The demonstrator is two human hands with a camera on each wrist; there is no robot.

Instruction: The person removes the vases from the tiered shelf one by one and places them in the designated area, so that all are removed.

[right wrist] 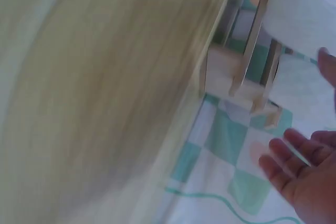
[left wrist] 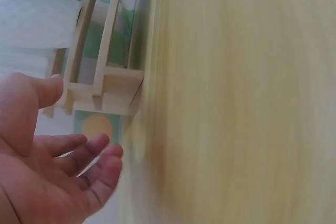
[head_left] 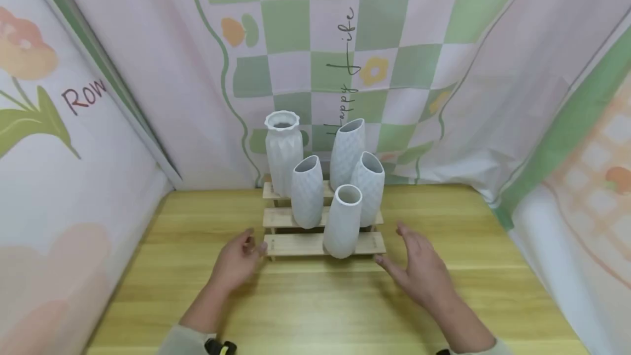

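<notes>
A tiered wooden rack stands on the table and bears several white vases. A ruffled-rim vase is on the back tier at left, a slant-mouthed vase at its right. The middle tier carries two more slant-mouthed vases, one at left and one at right. On the front tier, right of centre, is a round-mouthed vase. My left hand is by the rack's front left corner, fingers loosely bent and holding nothing. Beside the right end, my right hand has its fingers spread, also without an object.
The wooden table runs back to a checkered curtain. Pale printed fabric walls enclose the left and right sides.
</notes>
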